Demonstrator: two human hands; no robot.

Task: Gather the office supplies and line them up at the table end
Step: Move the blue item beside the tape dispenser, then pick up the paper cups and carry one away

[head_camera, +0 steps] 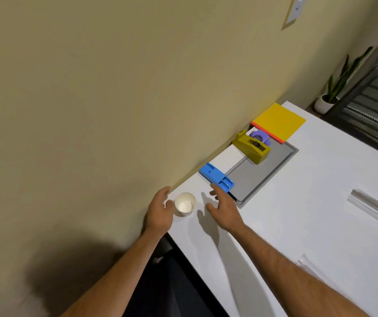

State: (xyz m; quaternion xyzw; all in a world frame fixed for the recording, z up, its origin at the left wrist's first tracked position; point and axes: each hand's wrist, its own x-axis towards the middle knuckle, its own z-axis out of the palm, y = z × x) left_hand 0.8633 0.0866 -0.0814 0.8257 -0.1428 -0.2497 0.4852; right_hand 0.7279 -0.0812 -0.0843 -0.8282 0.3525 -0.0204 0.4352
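Both hands flank the cup (185, 203).
Left hand (160, 213) spread beside it, right hand (223, 208) spread, holding nothing (fingertips near the blue stapler (216, 177)); tape dispenser (252, 146) beyond.

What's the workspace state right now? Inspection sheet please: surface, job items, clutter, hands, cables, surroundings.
Surface: white table against a beige wall.
Job's things: along the wall side, paper cup, blue stapler-like item, grey tray, olive tape dispenser on the tray, purple item behind it, yellow notepad.
Clutter: clear plastic strip on the table's right; another clear piece near the right forearm.
Hands: left hand open, beside the cup; right hand open, fingers spread, hovering near the blue item; neither holds anything.
Cables: nothing seen.
Surroundings: potted plant on the floor, wall plate, dark mesh furniture.
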